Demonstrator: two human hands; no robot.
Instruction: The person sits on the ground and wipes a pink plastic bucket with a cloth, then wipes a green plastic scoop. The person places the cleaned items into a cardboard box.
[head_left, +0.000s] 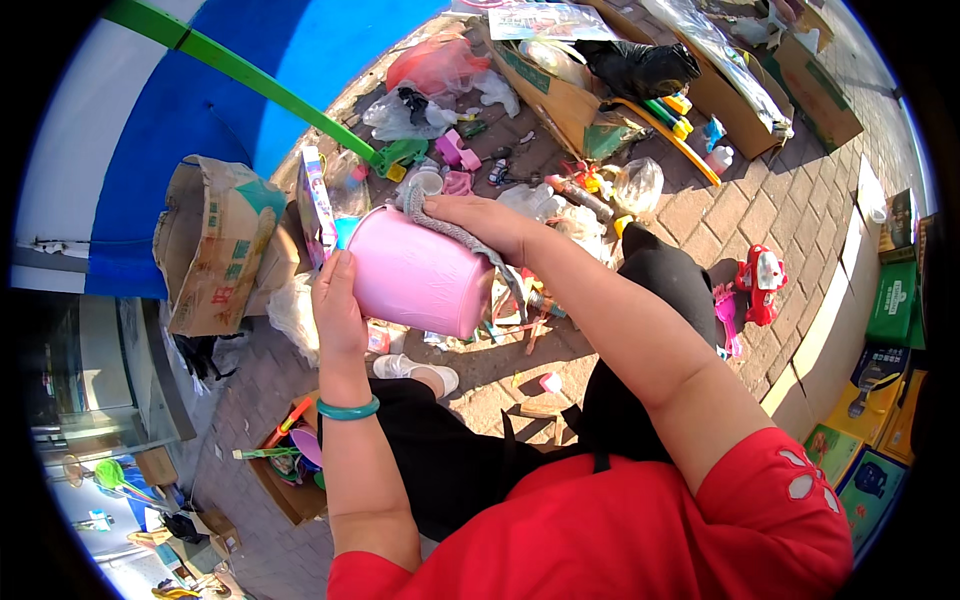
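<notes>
A pink plastic bucket (420, 274) lies tilted on its side in front of me, its rim facing left. My left hand (341, 304) grips it at the rim end, the thumb on the outer wall. Across the bucket's upper side, my right hand (480, 225) presses a grey cloth (450, 232), which hangs down past the base. The fingers of that hand are partly hidden by the cloth. Below the bucket, small toys and wrappers lie on the brick paving, near my white shoe (416, 371).
An upright cardboard box (217, 247) stands at left, and a box of plastic toys (289, 480) sits by my left knee. A torn carton (544, 97) lies ahead. A green bar (262, 86) slants in from upper left. A red toy car (761, 285) is at right.
</notes>
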